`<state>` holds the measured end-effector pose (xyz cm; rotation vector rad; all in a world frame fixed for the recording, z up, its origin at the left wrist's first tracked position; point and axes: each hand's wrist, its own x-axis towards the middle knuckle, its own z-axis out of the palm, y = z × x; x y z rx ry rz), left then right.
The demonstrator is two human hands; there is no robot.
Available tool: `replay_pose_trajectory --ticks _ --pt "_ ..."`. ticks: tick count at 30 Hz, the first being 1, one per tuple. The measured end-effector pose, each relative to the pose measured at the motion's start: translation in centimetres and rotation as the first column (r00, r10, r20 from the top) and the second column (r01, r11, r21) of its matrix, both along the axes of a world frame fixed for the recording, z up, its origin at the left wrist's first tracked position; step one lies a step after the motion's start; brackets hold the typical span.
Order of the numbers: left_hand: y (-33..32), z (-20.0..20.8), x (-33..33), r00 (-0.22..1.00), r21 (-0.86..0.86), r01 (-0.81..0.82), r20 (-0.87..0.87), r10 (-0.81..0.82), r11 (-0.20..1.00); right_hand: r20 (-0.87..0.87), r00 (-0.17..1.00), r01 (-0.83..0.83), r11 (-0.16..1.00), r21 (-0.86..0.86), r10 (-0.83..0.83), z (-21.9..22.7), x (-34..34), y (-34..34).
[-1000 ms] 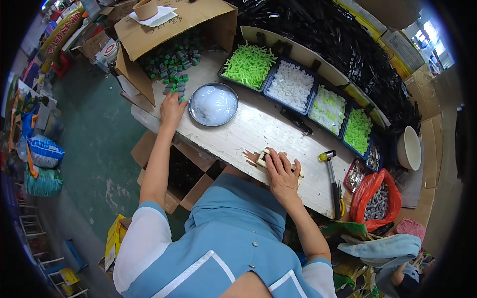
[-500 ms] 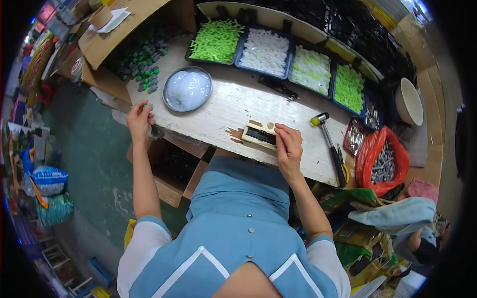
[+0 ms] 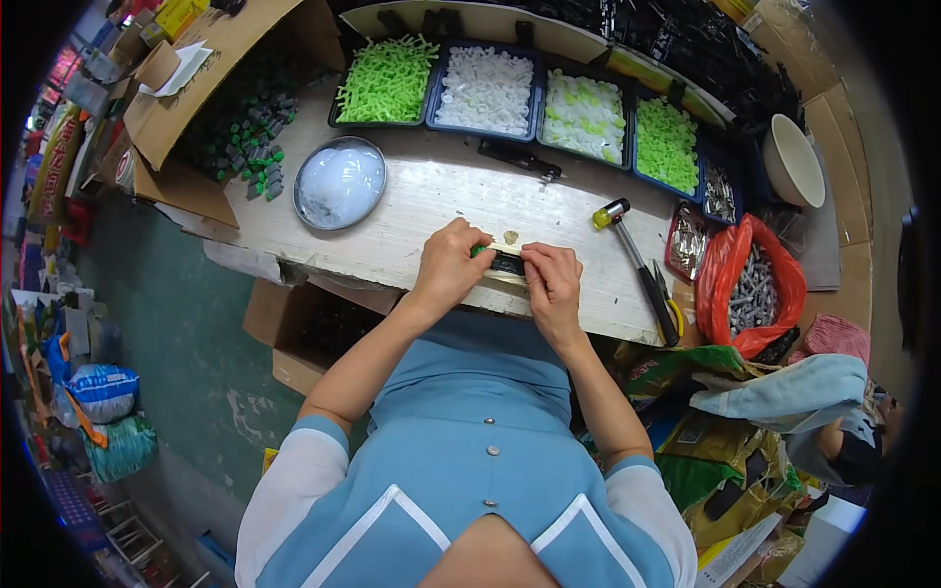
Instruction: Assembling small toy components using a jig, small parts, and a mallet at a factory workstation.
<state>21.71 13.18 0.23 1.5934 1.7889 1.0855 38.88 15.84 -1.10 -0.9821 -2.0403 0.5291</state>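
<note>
A cream block-shaped holder [image 3: 505, 277] lies near the front edge of the workbench, with a black part [image 3: 508, 263] set in its slot. My left hand [image 3: 453, 265] is closed at the holder's left end, pinching a small green-tipped part [image 3: 477, 251] mostly hidden by the fingers. At the right end, my right hand [image 3: 555, 286] grips the holder, thumb and fingertips against the black part. A small round tan spot [image 3: 511, 237] shows on the bench just beyond.
Trays of green strips [image 3: 390, 80] and white pieces [image 3: 487, 90] line the back. A round dish [image 3: 340, 183] and grey-green parts [image 3: 257, 162] stand left. To the right lie a hammer [image 3: 637, 267], yellow-handled pliers [image 3: 676, 316] and a red bag of metal parts [image 3: 753, 294].
My left hand has come from the bench's left edge, beside the grey-green parts, to the holder's left end. My right hand stays on the holder, and the view has shifted slightly.
</note>
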Motion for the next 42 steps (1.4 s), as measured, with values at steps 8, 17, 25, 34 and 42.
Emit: replay_pose_trajectory --ticks 8,17,25,34,42 --pt "0.0 -2.1 -2.0 0.683 -0.255 0.035 0.712 0.163 0.966 0.029 1.000 0.003 0.999 0.049 -0.004 0.1 -0.3 0.3" --pt "2.7 1.2 -2.1 0.995 -0.191 0.088 -0.030 -0.095 0.978 0.063 0.980 0.179 0.976 0.121 -0.188 0.3 5.8 5.9" --pt "16.2 3.0 -4.5 0.908 0.124 -0.101 -0.394 0.142 0.987 0.672 0.501 0.651 0.749 0.124 -0.546 3.6 17.0 12.2" --pt "21.0 3.4 -4.7 0.845 -0.073 0.003 -0.533 -0.042 0.997 0.706 0.430 0.645 0.739 0.197 -0.563 0.9 17.7 14.2" --pt "21.2 1.8 -7.6 0.995 0.052 -0.049 -0.084 0.054 0.997 0.621 0.510 0.645 0.742 0.182 -0.595 1.6 18.3 13.5"
